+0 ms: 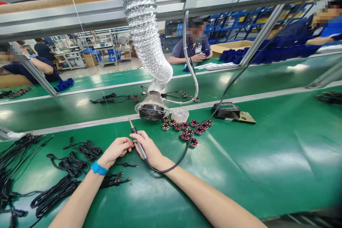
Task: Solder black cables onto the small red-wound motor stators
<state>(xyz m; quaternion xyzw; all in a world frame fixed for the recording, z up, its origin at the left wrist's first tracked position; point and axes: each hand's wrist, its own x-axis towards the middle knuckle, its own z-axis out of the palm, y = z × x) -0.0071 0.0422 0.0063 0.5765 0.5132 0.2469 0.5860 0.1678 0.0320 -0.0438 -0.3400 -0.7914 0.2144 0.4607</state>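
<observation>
In my right hand (149, 149) lies a soldering iron (139, 146), its tip pointing up and away and its cord trailing over my forearm. My left hand (120, 148), with a blue wrist band (99, 168), is closed in a pinch right beside the right fingertips; anything between its fingers is too small to make out. Several small round motor-like parts with red and black coils (185, 136) sit to the right of my hands. Bundled black cables (70, 164) lie on the left, and cable ends with bared coloured wires (117, 180) stick out below my left wrist.
A fume extractor head (152, 111) hangs on a silver duct (144, 25) just beyond my hands. A tape roll (180, 114) and a soldering iron stand (233, 113) are on the green bench (267, 156). Across the bench a person (196, 48) handles a blue item.
</observation>
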